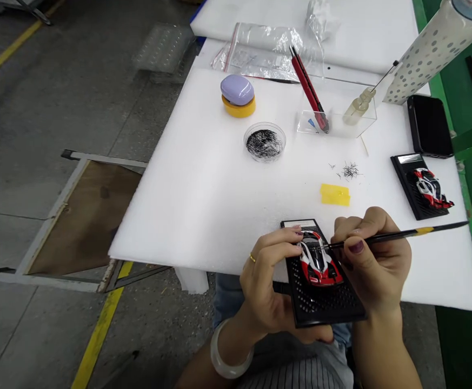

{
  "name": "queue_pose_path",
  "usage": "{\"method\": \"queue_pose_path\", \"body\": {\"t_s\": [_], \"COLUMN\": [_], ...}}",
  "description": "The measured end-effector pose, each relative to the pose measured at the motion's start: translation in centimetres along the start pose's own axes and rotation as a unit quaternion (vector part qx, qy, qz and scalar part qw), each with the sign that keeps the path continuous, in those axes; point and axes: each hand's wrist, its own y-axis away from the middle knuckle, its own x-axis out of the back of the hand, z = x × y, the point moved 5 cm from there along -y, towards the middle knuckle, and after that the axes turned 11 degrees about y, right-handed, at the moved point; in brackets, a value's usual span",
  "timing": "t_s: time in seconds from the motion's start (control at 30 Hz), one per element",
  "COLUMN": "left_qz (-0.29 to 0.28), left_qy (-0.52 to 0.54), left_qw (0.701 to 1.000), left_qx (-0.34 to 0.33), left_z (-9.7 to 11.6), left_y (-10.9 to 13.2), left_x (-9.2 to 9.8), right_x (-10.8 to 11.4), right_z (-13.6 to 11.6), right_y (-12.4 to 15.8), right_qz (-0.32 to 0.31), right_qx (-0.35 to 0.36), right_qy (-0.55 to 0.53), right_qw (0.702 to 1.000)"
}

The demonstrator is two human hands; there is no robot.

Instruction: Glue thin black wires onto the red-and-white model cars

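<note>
My left hand (266,275) grips a black display base (327,310) from its left side and below. On that base sits a red, white and black model car (319,265), with my left fingertips resting by its front left. In my right hand (376,265), a slim black brush (406,233) with a yellow band is pinched between thumb and fingers. Its fine tip points left at the car's windscreen; whether it touches, I cannot tell. Beyond my hands lie a yellow tape piece (335,194) and a loose pile of tiny black slivers (350,170).
A round clear dish (265,142) holds more black slivers. Behind it, a clear box (335,121) contains a red cutter (311,89) and small bottle (359,106). A second model car (430,186), black phone (430,125), dotted flask (430,54) and purple egg-shaped object (237,89) stand around.
</note>
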Motion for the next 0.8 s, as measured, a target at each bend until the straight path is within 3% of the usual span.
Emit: {"method": "queue_pose_path", "body": {"t_s": [0.37, 0.8], "left_qz": [0.001, 0.006], "left_qy": [-0.009, -0.001], "left_qw": [1.0, 1.0], "left_qx": [0.009, 0.012], "left_z": [0.16, 0.05], "left_y": [-0.11, 0.04], "left_x": [-0.06, -0.01], "right_x": [-0.07, -0.12], "right_z": [-0.13, -0.03], "right_y": [-0.18, 0.02], "right_qz": [0.01, 0.005], "right_qx": [0.024, 0.014], "right_qy": [0.042, -0.005], "right_qw": [0.999, 1.0]}}
